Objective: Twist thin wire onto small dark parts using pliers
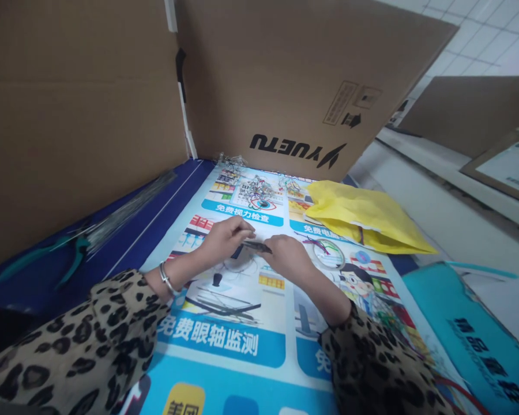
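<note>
Both hands meet over the printed poster point(272, 357) in the middle of the view. Between them is a small, thin, dark strip-like piece point(256, 246), too blurred to name more exactly. My right hand point(288, 251) pinches its right end. The fingers of my left hand point(228, 237) are closed at its left end, with thumb and forefinger together. Below the hands, several thin black strands point(225, 306) lie on the poster. A round clear dish point(328, 253) with red and purple strands at its rim lies right of my right hand.
Cardboard panels point(281, 75) stand behind and at left. Teal-handled pliers point(71, 262) lie beside a bundle of thin wires point(132, 204). Tangled wire scraps point(259, 189) lie at the back. A yellow bag point(363, 213) and a teal package point(471, 328) are at right.
</note>
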A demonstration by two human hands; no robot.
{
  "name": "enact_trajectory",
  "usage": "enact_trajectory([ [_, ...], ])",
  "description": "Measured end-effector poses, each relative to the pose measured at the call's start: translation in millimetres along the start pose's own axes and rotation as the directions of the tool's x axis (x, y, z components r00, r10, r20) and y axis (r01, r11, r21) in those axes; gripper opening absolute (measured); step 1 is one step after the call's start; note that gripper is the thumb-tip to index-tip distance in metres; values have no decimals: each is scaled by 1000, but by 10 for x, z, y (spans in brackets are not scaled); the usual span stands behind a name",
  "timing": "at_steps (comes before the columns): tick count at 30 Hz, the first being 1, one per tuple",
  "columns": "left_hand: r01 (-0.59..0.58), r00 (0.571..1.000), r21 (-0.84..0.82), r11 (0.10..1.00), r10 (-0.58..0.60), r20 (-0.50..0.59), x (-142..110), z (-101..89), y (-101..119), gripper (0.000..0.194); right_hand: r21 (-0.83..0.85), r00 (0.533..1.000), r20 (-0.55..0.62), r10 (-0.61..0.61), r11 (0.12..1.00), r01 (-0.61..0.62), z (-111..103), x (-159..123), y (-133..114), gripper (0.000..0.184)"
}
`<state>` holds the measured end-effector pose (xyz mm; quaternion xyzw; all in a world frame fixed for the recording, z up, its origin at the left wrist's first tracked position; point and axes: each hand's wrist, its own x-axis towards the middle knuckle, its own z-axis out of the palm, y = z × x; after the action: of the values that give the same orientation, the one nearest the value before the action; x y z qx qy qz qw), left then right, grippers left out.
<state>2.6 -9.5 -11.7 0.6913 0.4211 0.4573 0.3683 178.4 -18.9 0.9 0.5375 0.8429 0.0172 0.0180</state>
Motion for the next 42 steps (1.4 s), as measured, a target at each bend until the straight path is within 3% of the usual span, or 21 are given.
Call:
enact_trajectory([
  [3,88,992,-50,995,-92,-84,62,-62,-73,9,-10,996,-87,31,999,-32,36,26,38,25],
  [7,118,991,-54,992,-121,-62,96,-107,-129,10,23,983,-146,108,994,-105,68,58,108,27],
  [13,52,998,34,998,-52,-22,79,-73,-129,11,50,990,-108,95,995,-90,98,67,102,27],
  [21,42,998,64,997,-45,40,73,-69,-155,12,-4,987,-80,137,990,-138,135,42,72,30],
  [27,-85,996,296,951,78,37,121,-144,-203,13,-158,975,-209,75,981,-110,194,19,129,15],
  [31,-139,989,438,888,100,110,151,-174,-316,11,-214,970,-244,0,975,-54,239,10,167,13],
  [38,-204,974,516,832,120,191,141,-119,-379,12,-229,967,-244,-79,973,22,257,21,181,13],
  [42,-186,976,494,849,102,191,142,-115,-363,12,-231,959,-260,-109,972,48,265,26,185,13],
])
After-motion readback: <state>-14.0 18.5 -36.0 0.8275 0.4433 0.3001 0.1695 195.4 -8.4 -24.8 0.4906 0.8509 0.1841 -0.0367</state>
